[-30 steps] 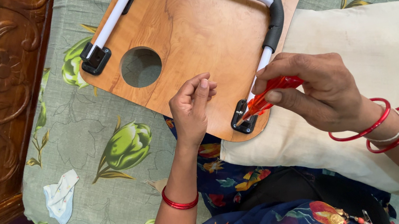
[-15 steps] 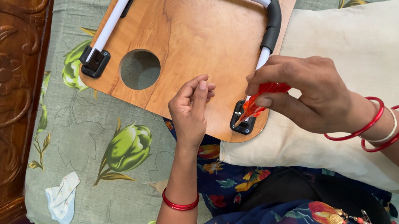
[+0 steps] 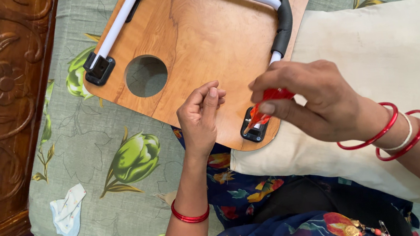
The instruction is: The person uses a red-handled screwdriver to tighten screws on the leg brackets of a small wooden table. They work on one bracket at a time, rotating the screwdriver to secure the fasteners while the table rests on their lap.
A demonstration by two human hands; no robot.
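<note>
screwdriver [image 3: 269,104] | right hand [image 3: 313,100] still grips it, barely shifted | left hand [image 3: 200,116] loosely curled, empty

Not much moved here. The right hand [image 3: 313,100] has slid a bit left and down along the red screwdriver [image 3: 266,105], so less of the red handle shows now than a second ago (the fingers cover most of it). The tip has gone from just beside the black bracket [image 3: 255,129] to right on it. The left hand [image 3: 200,118] has curled its fingers in slightly. The whole wooden board [image 3: 209,40] sits a touch lower in view, since the head camera shifted.
</note>
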